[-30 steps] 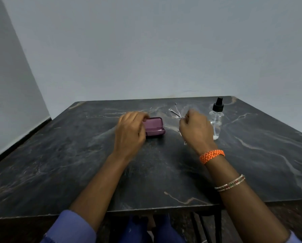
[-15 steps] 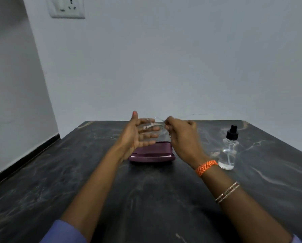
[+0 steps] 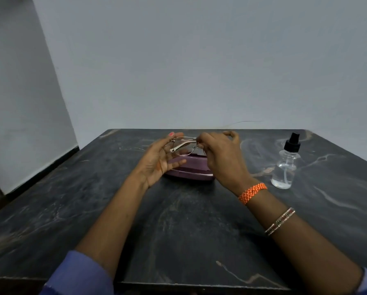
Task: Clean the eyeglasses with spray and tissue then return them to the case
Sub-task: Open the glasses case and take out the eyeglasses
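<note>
Holding a pair of thin metal-rimmed eyeglasses [image 3: 183,145] just above the centre of the frame, both hands are hovering over the purple hard-shell glasses case [image 3: 191,170], which is lying open on the dark marbled stone table [image 3: 189,220]. The right hand [image 3: 223,158] is pinching the frame near its right end, thumb and fingertips pressed together on the metal, so the glasses are extending leftward out of that pinch. The left hand [image 3: 161,160] is sitting palm up with its fingers spread loosely; the left end of the frame and one folded temple arm are lying against those fingers, though whether they are actually gripping or only supporting is hard to tell. The glasses are sitting slightly above and behind the case, not touching it.

At the right of the frame, well apart from the hands, a small clear spray bottle with a black pump top [image 3: 287,165] is standing upright on the table. An orange braided band [image 3: 253,192] and a thin beaded bracelet [image 3: 280,221] are circling the right forearm.

Compared with half a second ago, the hands are sitting in much the same pose over the case, with the left fingers now lying lower and flatter beneath the frame, and the glasses are showing more clearly. A second ago the case was closed under the left hand and the glasses were lying near the right hand on the table.
</note>
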